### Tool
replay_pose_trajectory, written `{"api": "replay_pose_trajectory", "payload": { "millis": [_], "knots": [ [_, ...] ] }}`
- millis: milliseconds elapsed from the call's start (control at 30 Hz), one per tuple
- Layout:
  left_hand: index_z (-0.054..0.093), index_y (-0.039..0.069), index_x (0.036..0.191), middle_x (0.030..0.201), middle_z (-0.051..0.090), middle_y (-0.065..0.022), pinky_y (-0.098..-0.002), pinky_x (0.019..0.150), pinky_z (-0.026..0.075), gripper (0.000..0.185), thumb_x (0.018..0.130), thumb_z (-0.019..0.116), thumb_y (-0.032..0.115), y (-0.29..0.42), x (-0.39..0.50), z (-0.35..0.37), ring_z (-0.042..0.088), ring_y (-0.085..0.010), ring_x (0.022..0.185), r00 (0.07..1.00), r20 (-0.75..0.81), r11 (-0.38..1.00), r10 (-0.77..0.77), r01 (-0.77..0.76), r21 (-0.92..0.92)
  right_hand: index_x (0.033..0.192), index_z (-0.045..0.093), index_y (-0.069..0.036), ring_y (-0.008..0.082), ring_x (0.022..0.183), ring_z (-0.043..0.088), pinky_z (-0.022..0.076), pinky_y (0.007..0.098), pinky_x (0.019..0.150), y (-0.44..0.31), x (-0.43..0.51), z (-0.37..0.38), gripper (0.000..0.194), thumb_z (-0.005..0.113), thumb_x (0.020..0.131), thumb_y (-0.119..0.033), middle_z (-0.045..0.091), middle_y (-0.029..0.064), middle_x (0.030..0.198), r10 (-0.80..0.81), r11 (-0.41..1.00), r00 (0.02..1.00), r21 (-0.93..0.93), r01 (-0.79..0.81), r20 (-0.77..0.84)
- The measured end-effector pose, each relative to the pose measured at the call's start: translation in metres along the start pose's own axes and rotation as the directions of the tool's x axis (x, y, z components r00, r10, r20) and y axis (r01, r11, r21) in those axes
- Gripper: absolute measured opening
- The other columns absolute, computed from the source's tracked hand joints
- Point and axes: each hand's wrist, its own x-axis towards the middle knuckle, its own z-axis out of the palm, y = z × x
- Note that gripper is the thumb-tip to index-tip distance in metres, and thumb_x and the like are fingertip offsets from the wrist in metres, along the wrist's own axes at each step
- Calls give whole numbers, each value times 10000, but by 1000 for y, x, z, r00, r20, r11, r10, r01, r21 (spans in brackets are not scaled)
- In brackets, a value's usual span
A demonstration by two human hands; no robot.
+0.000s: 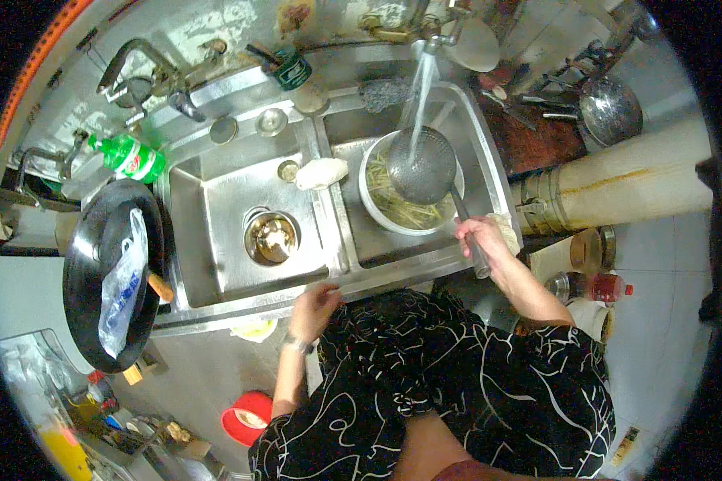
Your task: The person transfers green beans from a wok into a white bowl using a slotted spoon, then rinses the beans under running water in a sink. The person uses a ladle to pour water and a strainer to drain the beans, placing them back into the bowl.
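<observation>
My right hand (484,240) grips the handle of a perforated metal skimmer (422,165), its round head tilted over a white bowl (370,207) in the right sink basin (352,162). Pale yellow-green cut vegetable strips (397,201) lie in the bowl, partly hidden by the skimmer. A stream of water (422,102) from the tap (430,45) falls onto the skimmer's head. Close to my torso, my left hand (316,312) is at the front edge of the sink. No object shows in it, and its fingers are partly turned from view.
A metal pot (271,237) sits in the left basin (228,198); a white cloth (322,174) lies on the divider. Left of the sink stands a black wok (81,270) bearing a plastic bag (123,288). Knives (517,114) lie by a brown board (538,147) at right, near a thick pipe (632,174).
</observation>
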Motion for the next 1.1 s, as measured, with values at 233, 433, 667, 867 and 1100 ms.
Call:
{"api": "replay_pose_trajectory", "payload": {
  "millis": [233,433,667,867,1100],
  "knots": [
    [645,6,1024,810,689,-133,-333,667,505,303,906,591,280,88,76,104,655,-195,711,912,299,921,282,-344,183,1055,512,10,114,397,452,357,229,345,10,-29,-16,225,520,852,-89,528,23,665,-211,975,977,68,213,-35],
    [637,25,1046,871,688,-82,-313,674,526,315,934,550,306,91,115,163,656,-169,756,874,466,987,136,-77,-143,1166,491,-29,123,394,392,317,272,369,24,-10,-61,286,423,949,-203,495,-19,643,-32,743,946,640,-195,324],
    [583,-14,1066,968,657,-141,-338,714,510,369,957,514,332,64,155,190,627,-230,796,812,582,556,-37,501,-663,1297,381,40,89,442,412,332,265,465,59,29,-69,440,349,1001,-284,459,-43,667,-266,258,500,560,-787,824],
    [567,-21,1035,966,647,-164,-403,855,495,324,961,510,289,89,151,180,633,-290,922,877,478,520,-57,434,-735,1080,455,-35,78,404,409,315,260,390,66,42,-60,296,347,1010,-301,424,-58,629,-169,312,491,519,-796,855],
    [554,32,1001,853,655,-105,-296,637,515,153,939,562,172,115,173,187,634,-207,695,945,310,556,-107,315,-769,794,459,-141,80,340,415,292,243,322,59,74,-50,333,383,1002,-389,393,-66,510,-161,397,465,488,-777,871]
  ]
}}
